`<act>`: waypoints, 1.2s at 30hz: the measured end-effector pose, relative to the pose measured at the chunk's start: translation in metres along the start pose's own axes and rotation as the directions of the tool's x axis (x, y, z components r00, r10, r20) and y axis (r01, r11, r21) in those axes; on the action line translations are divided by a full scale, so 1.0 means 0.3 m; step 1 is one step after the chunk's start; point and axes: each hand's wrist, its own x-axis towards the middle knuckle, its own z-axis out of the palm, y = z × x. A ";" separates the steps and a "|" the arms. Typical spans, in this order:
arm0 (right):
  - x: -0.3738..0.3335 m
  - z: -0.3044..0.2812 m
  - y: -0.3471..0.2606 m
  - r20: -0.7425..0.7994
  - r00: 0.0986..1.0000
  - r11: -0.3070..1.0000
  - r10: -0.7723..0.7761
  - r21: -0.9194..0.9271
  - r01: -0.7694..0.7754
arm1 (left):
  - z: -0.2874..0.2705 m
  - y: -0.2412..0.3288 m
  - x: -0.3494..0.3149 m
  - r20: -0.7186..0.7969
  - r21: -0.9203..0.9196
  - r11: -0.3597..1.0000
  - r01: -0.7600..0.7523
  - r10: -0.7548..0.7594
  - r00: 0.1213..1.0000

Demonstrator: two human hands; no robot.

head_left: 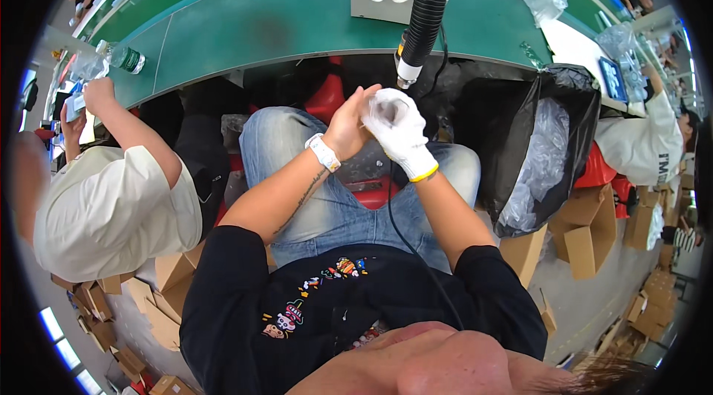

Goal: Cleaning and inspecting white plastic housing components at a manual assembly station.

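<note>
My bare left hand (350,125), with a white watch (324,153) on the wrist, meets my right hand (399,128) above my lap. The right hand wears a white knitted glove with a yellow cuff. Its fingers are curled round, and a pale rounded shape shows blurred between the two hands; I cannot make out what it is. My left fingers press together against the gloved ones. Just above the glove hangs the metal nozzle (407,74) of a black corrugated hose (429,5), apart from both hands.
A green workbench (260,27) curves ahead, bearing a metal box (376,1) with gloves on top and a plastic bottle (121,57). At right stands a black bag (505,135) with clear plastic inside. A co-worker's arm (141,131) is at left. Cardboard boxes (583,232) lie on the floor.
</note>
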 end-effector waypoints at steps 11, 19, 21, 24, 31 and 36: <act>-0.024 -0.295 0.076 0.546 0.794 0.854 0.268 0.246 -0.458 | 0.016 -0.008 0.087 0.156 0.258 0.946 -0.193 0.157 0.975; 0.103 -1.111 0.585 -0.563 0.727 0.808 0.393 -0.166 -0.566 | -0.025 -0.028 0.058 0.360 0.214 0.961 0.175 -0.245 0.900; 0.050 -1.210 0.680 -0.712 0.631 0.755 0.308 -0.220 -0.617 | -0.045 -0.054 0.101 0.395 0.207 0.964 0.168 -0.239 0.887; -0.003 -1.328 0.724 -0.602 0.625 0.151 0.497 -0.650 -0.745 | -0.033 -0.047 0.123 0.433 0.188 0.973 0.133 -0.204 0.878; -0.063 -1.028 0.392 -0.641 0.719 0.519 -0.268 -0.725 -0.452 | 0.024 0.041 0.043 0.157 0.310 0.951 0.016 -0.067 0.985; -0.163 -0.515 0.309 -0.329 0.935 0.990 0.133 -0.003 -0.141 | -0.001 0.031 0.079 0.219 0.113 0.993 -0.040 0.015 0.976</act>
